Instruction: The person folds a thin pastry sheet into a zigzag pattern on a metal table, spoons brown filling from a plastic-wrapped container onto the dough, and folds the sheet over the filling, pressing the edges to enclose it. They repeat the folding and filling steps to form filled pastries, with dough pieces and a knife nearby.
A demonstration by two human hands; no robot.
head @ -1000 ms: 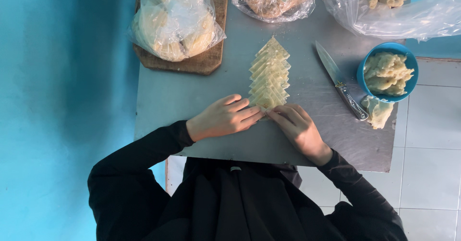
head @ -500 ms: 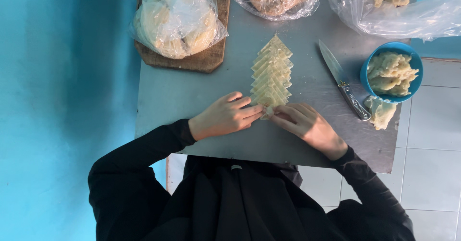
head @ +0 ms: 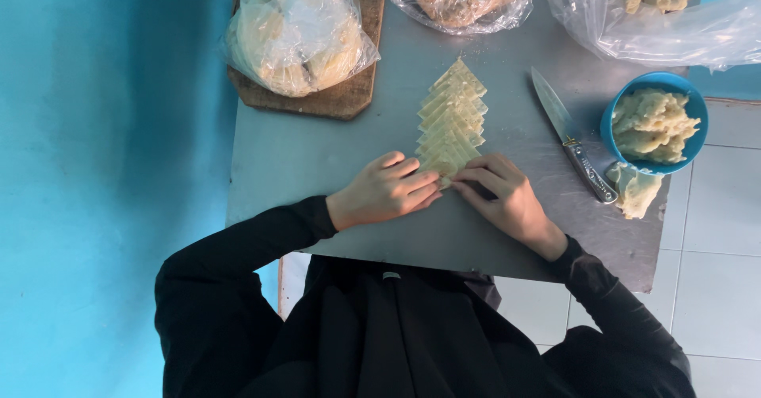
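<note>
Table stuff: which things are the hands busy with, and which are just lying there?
In use:
left hand
right hand
row of folded dough pieces

Lying about:
knife
blue bowl of dough bits
bagged dough on the wooden board
two more plastic bags

Soft, even daylight, faint shadows, mild glare on plastic bags (head: 682, 17), sharp focus, little edge distortion

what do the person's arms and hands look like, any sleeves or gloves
Both arms are covered by long black sleeves that end snugly at the wrists. The left hand and right hand are bare: no gloves, and no rings, watch or bracelets that I can make out. The sleeves are plain, with no visible markings, and match the black garment on the body.
</note>
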